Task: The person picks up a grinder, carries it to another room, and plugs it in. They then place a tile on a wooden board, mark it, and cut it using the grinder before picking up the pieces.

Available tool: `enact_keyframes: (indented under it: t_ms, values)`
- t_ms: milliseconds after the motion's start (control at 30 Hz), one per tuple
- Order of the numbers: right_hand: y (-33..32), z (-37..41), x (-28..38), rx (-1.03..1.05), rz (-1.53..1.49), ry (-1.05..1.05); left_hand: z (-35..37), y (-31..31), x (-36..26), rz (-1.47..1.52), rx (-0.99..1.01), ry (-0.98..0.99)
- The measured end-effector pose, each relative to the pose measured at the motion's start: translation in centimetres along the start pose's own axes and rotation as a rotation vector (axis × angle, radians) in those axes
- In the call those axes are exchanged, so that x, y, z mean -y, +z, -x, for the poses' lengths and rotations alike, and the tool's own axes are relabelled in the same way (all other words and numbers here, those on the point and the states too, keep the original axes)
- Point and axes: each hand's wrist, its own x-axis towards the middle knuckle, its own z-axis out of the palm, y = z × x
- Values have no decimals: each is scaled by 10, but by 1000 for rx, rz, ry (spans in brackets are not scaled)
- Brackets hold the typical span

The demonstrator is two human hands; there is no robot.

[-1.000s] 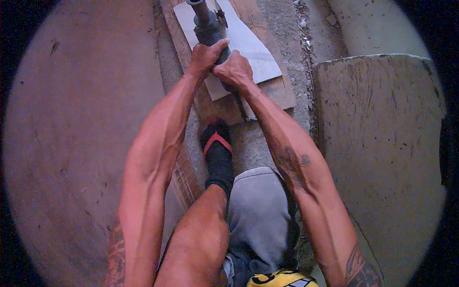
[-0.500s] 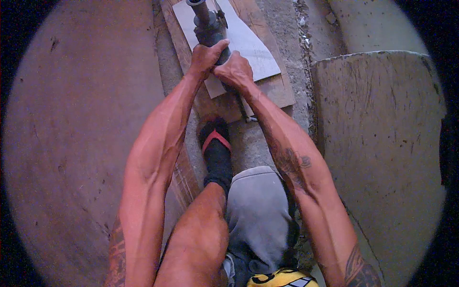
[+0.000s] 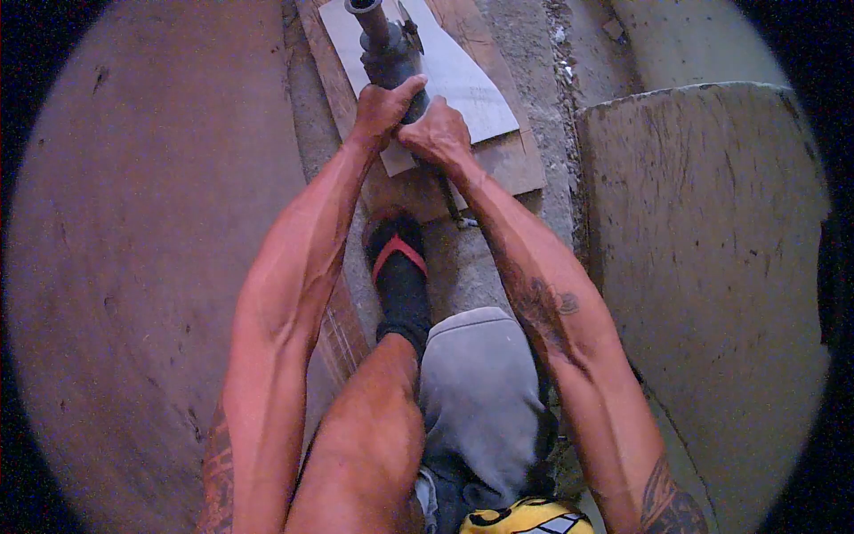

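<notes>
Both my hands are wrapped round the dark body of an angle grinder (image 3: 390,67) at the top of the head view. My left hand (image 3: 384,109) grips it from the left, thumb lying across the body. Lower down and to the right, my right hand (image 3: 438,131) closes round the rear end, its fingertips partly hidden. A hollow-ended tube sticks up from the grinder's front, and a thin disc edge shows on its right side. Beneath the tool lies a white flat panel (image 3: 467,84) with a slanted, cut-looking edge, resting on a wooden board (image 3: 520,165).
My foot in a black sock and a red-strapped flip-flop (image 3: 399,249) stands just below the board. A large brownish sheet (image 3: 160,222) spans the left side. On the right is a worn panel with a curved top edge (image 3: 703,196). Rubble (image 3: 565,71) lines a gap beside the concrete.
The panel, board and foot sit slightly higher in view, while the grinder and both hands keep almost the same place in the picture. The grip is unchanged.
</notes>
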Motion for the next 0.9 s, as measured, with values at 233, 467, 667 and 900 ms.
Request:
enact_keyframes:
  t_ms: [233, 467, 667, 900]
  values:
    - [-1, 8, -3, 1, 6, -30, 12, 0, -2, -73, -12, 19]
    - [2, 21, -14, 0, 1, -20, 28, 5, -6, -57, -20, -65]
    - [4, 23, -17, -5, -8, -21, 31, 7, -4, -4, -31, -47]
    - [1, 32, -18, 4, -12, -6, 35, 11, -1, -34, -48, -50]
